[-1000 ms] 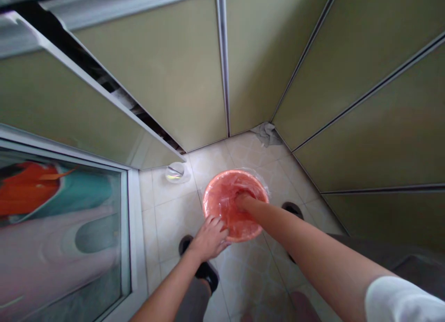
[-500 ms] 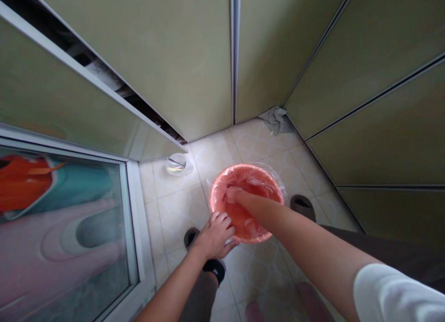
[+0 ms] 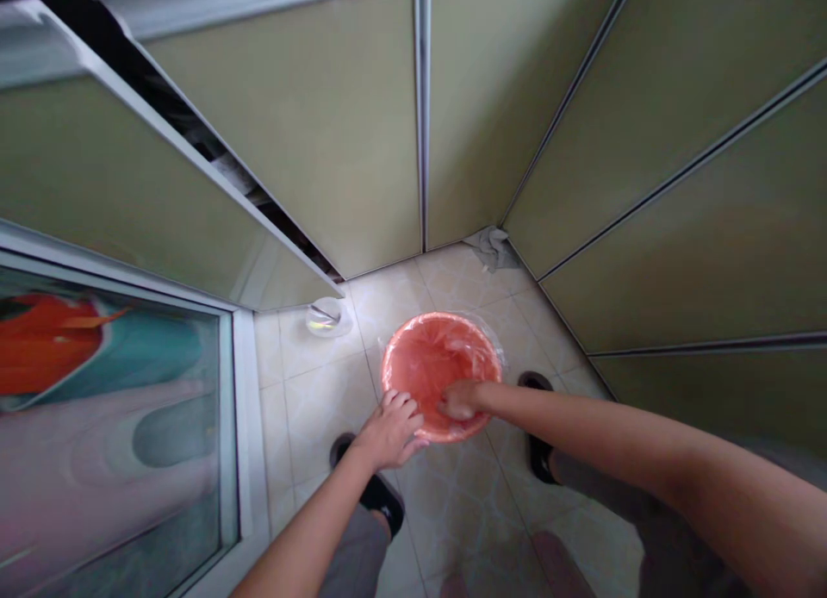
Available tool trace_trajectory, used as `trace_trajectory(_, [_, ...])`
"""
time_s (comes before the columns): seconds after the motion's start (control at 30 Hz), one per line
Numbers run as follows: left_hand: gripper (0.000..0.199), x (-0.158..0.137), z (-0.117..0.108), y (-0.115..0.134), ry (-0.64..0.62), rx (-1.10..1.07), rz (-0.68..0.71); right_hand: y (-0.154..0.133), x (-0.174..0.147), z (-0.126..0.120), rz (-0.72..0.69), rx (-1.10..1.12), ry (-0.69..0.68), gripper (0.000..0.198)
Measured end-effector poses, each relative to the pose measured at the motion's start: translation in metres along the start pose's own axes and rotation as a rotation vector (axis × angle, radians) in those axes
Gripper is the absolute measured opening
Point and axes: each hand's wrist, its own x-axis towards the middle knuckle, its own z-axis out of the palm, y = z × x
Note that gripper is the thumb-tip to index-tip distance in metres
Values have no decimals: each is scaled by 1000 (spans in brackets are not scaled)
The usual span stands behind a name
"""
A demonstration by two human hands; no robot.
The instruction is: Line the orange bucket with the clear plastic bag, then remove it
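A round orange-pink bin (image 3: 404, 365) stands on the tiled floor. It is lined with a clear plastic bag (image 3: 496, 344), whose loose edge spreads past the rim at the right and back. My left hand (image 3: 391, 430) grips the near-left rim, with fingers over the top and thumb on the outer side. Deep inside the bin, my right hand (image 3: 460, 400) is closed with curled fingers against the lining near the close-right wall. Its fingertips are partly hidden, and whether it pinches the bag does not show.
A clear round container (image 3: 326, 316) sits on the floor at the left. A grey cloth (image 3: 494, 249) lies in the corner between the greenish panels (image 3: 349, 141). My slippered feet flank the bin. Behind a glass door (image 3: 184, 460) at left are colourful plastic items.
My right hand has moved from the left inside wall of the bin toward its near-right side. The left hand stays on the rim. The view has shifted slightly.
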Motion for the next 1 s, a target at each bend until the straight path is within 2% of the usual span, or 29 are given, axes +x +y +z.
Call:
trace_trajectory(0.07, [37,0,0,1,-3,38,9,-2,-24,-7,12,-100,-191,44])
trace_trajectory(0.13, [35,0,-1,2,-15,71,17,-7,-46,-15,14,-199,-235,51])
trace_trajectory(0.2, [33,0,-3,5,-32,108,8,-13,-65,-22,-9,-324,-189,55])
trace_trajectory(0.33, [29,-1,-5,18,-55,187,-63,-17,-100,-29,-167,-517,24,56])
trace_trajectory(0.4, [27,-1,-3,28,-46,214,-88,-15,-113,-26,-231,-597,38,52])
trace_trajectory(0.47, [24,0,3,39,-51,233,-99,-10,-121,-21,-255,-651,18,40])
trace_trajectory(0.57, [17,3,13,51,-93,254,-126,-3,-123,-14,-241,-653,13,26])
trace_trajectory(0.73, [15,2,13,61,-117,276,-174,-7,-128,-8,-205,-614,-12,28])
trace_trajectory(0.87, [16,-6,5,79,-178,221,-268,-18,-148,-4,-177,-582,-70,32])
trace_trajectory(0.93, [28,-11,1,91,-172,170,-342,-22,-161,-6,-158,-519,-67,38])
trace_trajectory(1.0, [47,-15,-6,104,-71,54,-425,-25,-175,-16,-120,-386,-6,49])
